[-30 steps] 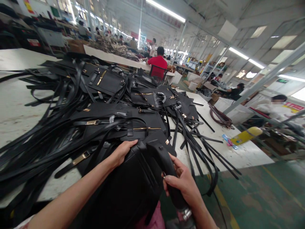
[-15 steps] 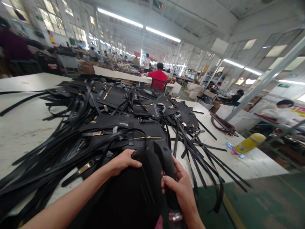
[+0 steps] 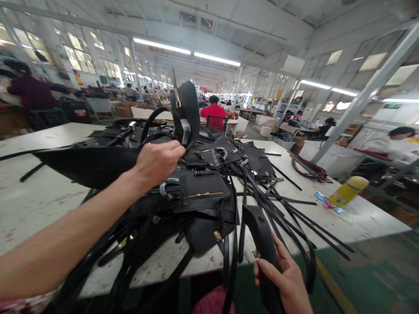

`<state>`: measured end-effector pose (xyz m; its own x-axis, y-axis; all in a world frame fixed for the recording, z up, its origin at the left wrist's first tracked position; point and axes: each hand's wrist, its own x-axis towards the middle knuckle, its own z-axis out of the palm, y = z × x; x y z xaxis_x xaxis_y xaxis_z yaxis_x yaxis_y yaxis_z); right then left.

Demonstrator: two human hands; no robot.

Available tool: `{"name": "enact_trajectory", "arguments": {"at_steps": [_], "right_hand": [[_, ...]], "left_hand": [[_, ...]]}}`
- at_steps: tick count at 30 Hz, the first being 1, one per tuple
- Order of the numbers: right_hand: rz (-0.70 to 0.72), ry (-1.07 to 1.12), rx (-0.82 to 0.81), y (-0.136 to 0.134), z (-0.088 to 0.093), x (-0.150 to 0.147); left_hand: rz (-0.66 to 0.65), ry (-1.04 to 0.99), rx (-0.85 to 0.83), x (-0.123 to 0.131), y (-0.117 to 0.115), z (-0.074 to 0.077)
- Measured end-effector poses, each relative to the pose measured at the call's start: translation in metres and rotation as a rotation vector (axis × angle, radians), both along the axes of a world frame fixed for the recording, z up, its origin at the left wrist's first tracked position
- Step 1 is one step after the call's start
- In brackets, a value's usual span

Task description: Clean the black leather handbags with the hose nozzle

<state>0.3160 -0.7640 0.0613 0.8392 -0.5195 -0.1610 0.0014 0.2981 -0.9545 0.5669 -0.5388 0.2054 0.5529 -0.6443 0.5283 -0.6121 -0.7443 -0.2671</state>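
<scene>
My left hand is closed on a black leather bag piece, lifted over the pile and bent, with one part standing upright and another spreading left. My right hand grips a curved black tool or strip near the table's front edge; its lower end leaves the frame. Between my hands lie black bag panels with gold zips, plastic-wrapped buckles and long straps that trail right and over the front edge.
On the white table stand a yellow bottle lying tilted beside a small blue-pink packet, and a coil of brown straps. A metal post rises at right. People sit at tables beyond, one in red.
My left hand has moved up and forward, carrying the black bag piece away from the front edge onto the pile. My right hand, still gripping the curved black item, has shifted right and down.
</scene>
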Motion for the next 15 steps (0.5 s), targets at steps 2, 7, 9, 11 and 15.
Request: {"name": "enact_trajectory", "arguments": {"at_steps": [2, 7, 9, 11, 15], "right_hand": [[0.017, 0.001, -0.001, 0.006, -0.003, -0.003], [0.068, 0.043, -0.043, 0.016, -0.017, -0.008], [0.091, 0.065, -0.064, 0.017, -0.022, -0.007], [0.116, 0.087, -0.089, 0.018, -0.025, -0.003], [0.244, 0.129, -0.111, 0.020, -0.028, 0.011]], "left_hand": [[-0.082, 0.053, 0.075, -0.008, -0.019, -0.052], [-0.203, 0.172, 0.103, -0.046, -0.035, -0.190], [-0.224, 0.171, -0.018, -0.057, -0.024, -0.224], [-0.192, 0.168, -0.144, -0.063, -0.008, -0.242], [-0.021, 0.201, -0.291, -0.064, 0.016, -0.251]]}}
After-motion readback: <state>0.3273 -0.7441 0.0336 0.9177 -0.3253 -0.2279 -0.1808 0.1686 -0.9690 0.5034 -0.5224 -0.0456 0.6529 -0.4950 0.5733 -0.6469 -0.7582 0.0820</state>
